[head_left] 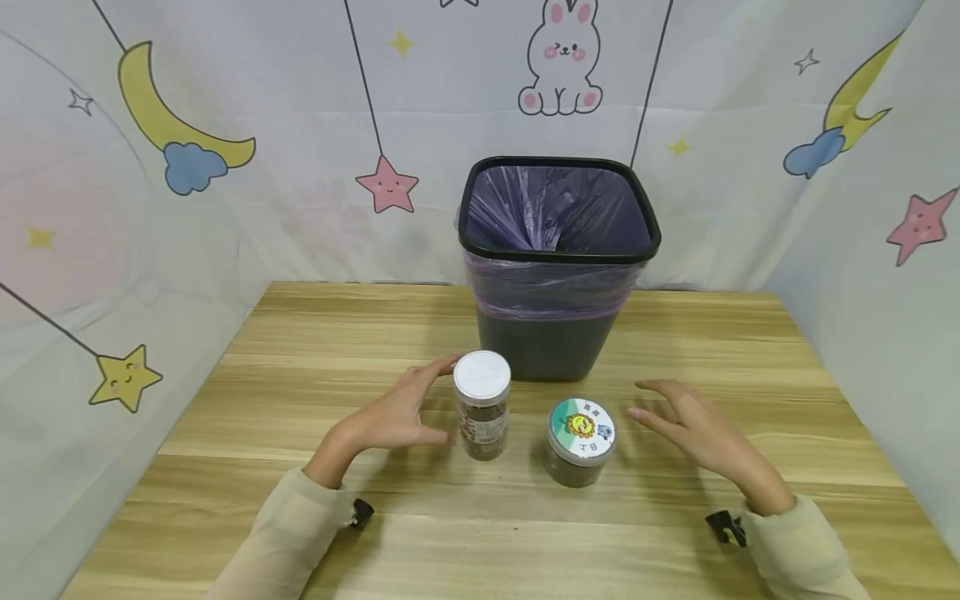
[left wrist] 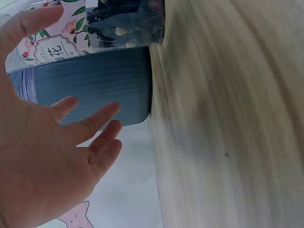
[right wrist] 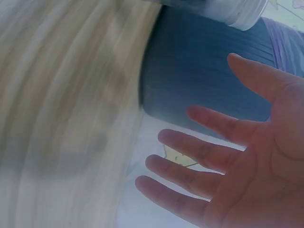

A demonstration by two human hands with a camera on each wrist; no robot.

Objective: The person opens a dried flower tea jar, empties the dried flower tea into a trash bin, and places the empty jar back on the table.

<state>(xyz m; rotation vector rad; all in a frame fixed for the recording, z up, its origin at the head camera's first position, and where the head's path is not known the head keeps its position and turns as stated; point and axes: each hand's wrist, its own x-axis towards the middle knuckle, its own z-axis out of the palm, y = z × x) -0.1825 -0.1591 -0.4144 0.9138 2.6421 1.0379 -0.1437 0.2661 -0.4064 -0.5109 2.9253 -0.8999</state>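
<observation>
A tall clear jar with a white lid and dark contents stands upright on the table. Its floral label shows in the left wrist view. My left hand is just left of this jar, fingers spread and thumb apart, holding nothing. To the right sits a shorter round jar, its lid printed with a smiling flower on green and white. My right hand hovers right of the short jar with fingers extended and a gap between them. In the right wrist view, that palm is bare.
A black bin lined with a purple plastic bag stands behind the two jars. The wooden table is bordered at the back and sides by a pale curtain printed with moons, stars and a rabbit.
</observation>
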